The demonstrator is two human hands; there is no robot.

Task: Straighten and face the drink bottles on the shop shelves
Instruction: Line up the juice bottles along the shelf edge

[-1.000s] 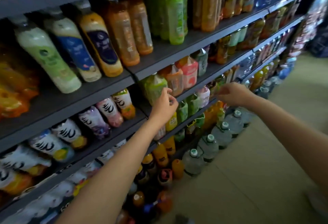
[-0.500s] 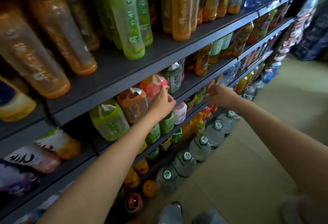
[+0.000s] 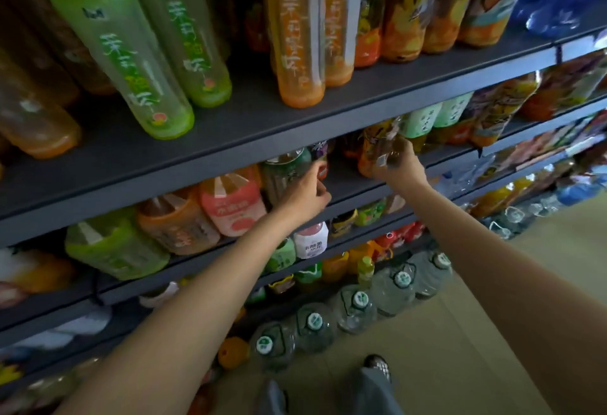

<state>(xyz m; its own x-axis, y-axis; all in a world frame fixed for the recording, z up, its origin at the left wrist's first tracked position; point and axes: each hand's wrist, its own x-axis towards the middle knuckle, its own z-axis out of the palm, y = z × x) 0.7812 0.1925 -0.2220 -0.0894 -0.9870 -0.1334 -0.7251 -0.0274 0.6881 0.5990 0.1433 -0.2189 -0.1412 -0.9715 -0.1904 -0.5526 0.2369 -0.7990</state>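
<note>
My left hand (image 3: pixel 307 192) grips the side of a dark green bottle (image 3: pixel 284 168) on the second shelf (image 3: pixel 345 184), next to a pink bottle (image 3: pixel 231 204) and an orange-brown bottle (image 3: pixel 177 220). Further right on the same shelf, my right hand (image 3: pixel 402 165) holds an orange bottle (image 3: pixel 377 148) with a patterned label, fingers curled round its lower part. A pale green bottle (image 3: pixel 418 122) stands just behind it. The fingertips of both hands are partly hidden by the bottles.
The top shelf (image 3: pixel 262 118) carries tall green (image 3: pixel 131 53) and orange (image 3: pixel 297 33) tea bottles overhead. Lower shelves hold small bottles. Large water jugs (image 3: pixel 354 309) line the floor along the shelf base. My shoes (image 3: pixel 377 365) stand on the tan floor to the right.
I have stepped right along the shelves. My left hand moved from the pink bottle to the dark green one. My right hand rose to the second shelf and took hold of the orange bottle.
</note>
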